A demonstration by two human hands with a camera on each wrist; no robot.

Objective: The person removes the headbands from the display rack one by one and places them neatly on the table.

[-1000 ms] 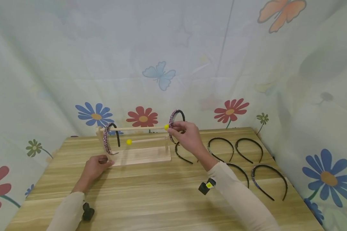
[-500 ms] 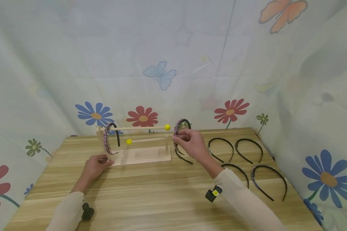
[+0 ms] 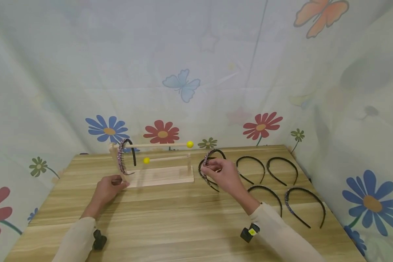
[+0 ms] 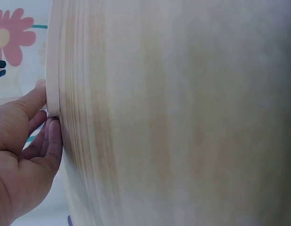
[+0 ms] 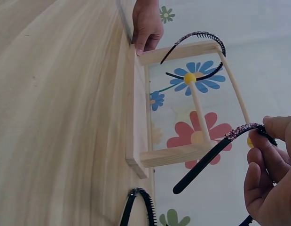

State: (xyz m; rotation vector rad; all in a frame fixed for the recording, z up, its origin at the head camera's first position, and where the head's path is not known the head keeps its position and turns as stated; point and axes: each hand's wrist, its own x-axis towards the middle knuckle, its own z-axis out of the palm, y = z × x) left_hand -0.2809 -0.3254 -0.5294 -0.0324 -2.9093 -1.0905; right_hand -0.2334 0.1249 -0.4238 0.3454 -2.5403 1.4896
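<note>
A wooden stand [image 3: 163, 176] with two rods tipped by yellow balls stands on the table. My left hand [image 3: 107, 190] pinches the left end of its base; in the left wrist view, thumb and fingertips meet the base's edge [image 4: 53, 89]. On the upper rod, near its left end, hangs a toothed black headband [image 3: 120, 157] with pink glitter. Right of the stand, my right hand [image 3: 227, 177] holds a similar headband [image 3: 205, 160] between thumb and fingers, off the rods. Behind it another headband [image 3: 200, 171] lies on the table, partly covered.
Several more black headbands lie at the table's right: one at the back [image 3: 250, 157], one further right [image 3: 282, 158], one nearer the front [image 3: 266, 187] partly behind the right arm, and one at front right [image 3: 304, 188]. A flowered curtain [image 3: 216, 102] surrounds the table.
My right hand has moved right and down with the headband, away from the upper rod's yellow ball and toward the table. The left hand has stayed on the stand's base.
</note>
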